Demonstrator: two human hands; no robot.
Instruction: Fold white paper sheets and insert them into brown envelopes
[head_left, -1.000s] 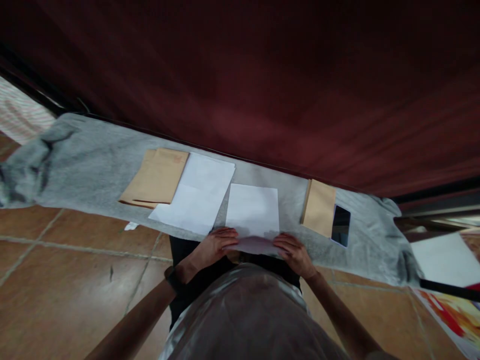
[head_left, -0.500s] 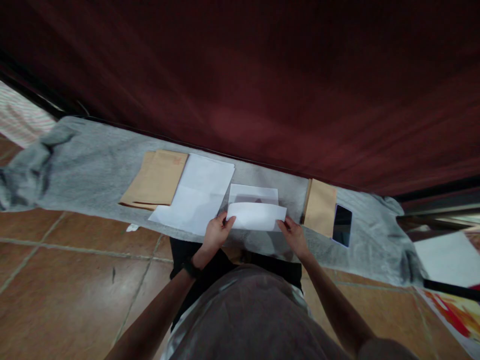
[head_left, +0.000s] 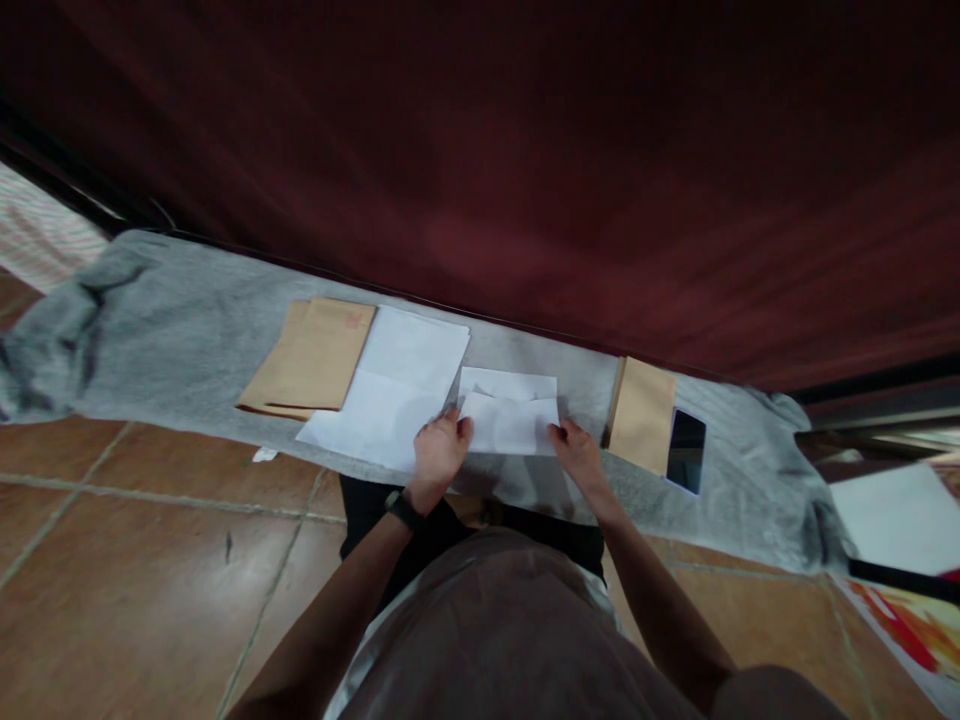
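A white sheet of paper lies low over the cloth in front of me, its top edge slightly bowed. My left hand pinches its left edge, thumb uppermost. At the right edge, my right hand grips it between thumb and curled fingers. Just behind it shows another white paper panel, partly covered; whether the two are one folded sheet I cannot tell. Left of my left hand is a stack of larger white sheets, overlapped by brown paper envelopes.
A grey cloth covers the narrow bench. To the right lie a smaller brown envelope stack and a dark-screened phone. A dark red curtain-like surface rises behind the bench. Tiled floor shows below.
The held paper has come down and lies flatter, its top edge now nearer the panel behind. My left hand has turned and shifted slightly right; my right hand has moved slightly left.
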